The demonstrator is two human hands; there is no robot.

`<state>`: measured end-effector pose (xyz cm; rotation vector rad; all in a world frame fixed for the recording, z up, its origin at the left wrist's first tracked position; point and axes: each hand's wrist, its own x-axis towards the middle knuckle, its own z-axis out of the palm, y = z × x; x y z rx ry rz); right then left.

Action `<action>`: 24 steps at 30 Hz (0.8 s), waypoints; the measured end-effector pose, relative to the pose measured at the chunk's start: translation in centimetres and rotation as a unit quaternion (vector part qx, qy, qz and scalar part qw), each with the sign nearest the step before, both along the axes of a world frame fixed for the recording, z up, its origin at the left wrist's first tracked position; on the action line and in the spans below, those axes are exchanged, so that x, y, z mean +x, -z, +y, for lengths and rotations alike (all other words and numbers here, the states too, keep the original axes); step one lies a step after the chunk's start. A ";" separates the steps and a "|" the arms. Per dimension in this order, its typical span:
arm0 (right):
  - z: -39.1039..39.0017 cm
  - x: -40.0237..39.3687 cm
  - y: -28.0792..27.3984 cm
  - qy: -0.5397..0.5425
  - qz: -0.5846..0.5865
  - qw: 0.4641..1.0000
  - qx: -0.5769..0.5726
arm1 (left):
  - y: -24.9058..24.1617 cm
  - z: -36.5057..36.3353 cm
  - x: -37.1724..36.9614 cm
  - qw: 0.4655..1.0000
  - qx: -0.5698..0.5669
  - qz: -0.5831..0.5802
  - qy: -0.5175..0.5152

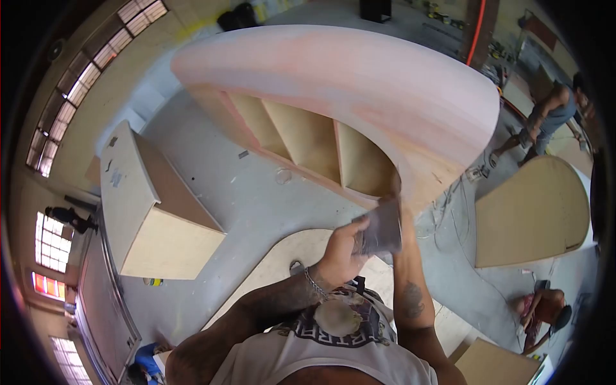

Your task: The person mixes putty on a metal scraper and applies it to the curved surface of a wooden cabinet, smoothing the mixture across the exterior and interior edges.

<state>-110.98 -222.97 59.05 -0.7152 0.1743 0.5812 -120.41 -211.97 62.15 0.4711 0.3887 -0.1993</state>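
Observation:
My left hand (343, 251) is closed on a dark grey sheet that looks like sandpaper (380, 230), with the thumb along its near side. My right hand (405, 215) is raised close beside the sheet, and its fingers are mostly hidden behind it and blurred. Just beyond both hands stands a large curved wooden cabinet (346, 70) with a pinkish, smoothed top. Its open front shows several pale compartments, and the sheet overlaps its near right corner in this view.
An angular wooden box (170, 244) stands on the left of the grey floor (250, 199). A rounded wooden panel piece (532, 215) is at right. Flat boards (289, 256) lie below me. A person (552, 115) stands back right; another person (542, 311) is low at right. Cables (455, 208) trail nearby.

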 end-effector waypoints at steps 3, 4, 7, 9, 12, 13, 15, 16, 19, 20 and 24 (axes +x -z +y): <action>-1.0 -3.0 4.3 -0.110 -0.037 0.993 -0.011 | -2.0 1.9 2.1 0.994 0.064 -0.021 -0.084; -1.6 -4.1 5.4 -0.138 -0.036 0.990 -0.008 | -2.1 3.0 2.9 0.987 0.097 0.005 -0.127; -3.0 -6.2 5.6 0.018 0.054 0.998 -0.019 | 0.5 5.2 4.1 0.957 0.165 -0.035 -0.236; -3.3 -6.2 2.8 0.106 -0.012 0.993 -0.042 | 1.6 4.7 4.2 0.929 0.215 -0.082 -0.288; -2.8 -6.0 0.5 0.183 -0.073 0.979 -0.044 | 1.4 1.9 3.3 0.900 0.244 -0.136 -0.335; -2.7 -6.0 0.0 0.194 -0.091 0.976 -0.041 | 1.6 0.9 3.1 0.895 0.257 -0.137 -0.338; -1.7 -6.2 -0.5 0.200 -0.072 0.976 -0.048 | 2.0 -0.2 2.7 0.883 0.285 -0.138 -0.348; -1.2 -6.3 -0.4 0.198 -0.062 0.977 -0.053 | 2.7 -0.4 2.3 0.871 0.326 -0.164 -0.329; -1.0 -6.6 0.7 0.193 -0.052 0.975 -0.096 | 4.6 0.1 1.5 0.846 0.418 -0.215 -0.253; -1.4 -6.6 0.6 0.186 -0.060 0.973 -0.122 | 4.7 1.1 1.2 0.849 0.430 -0.217 -0.215; -2.1 -6.5 1.0 0.165 -0.083 0.959 -0.214 | 3.2 3.5 1.4 0.841 0.488 -0.231 -0.048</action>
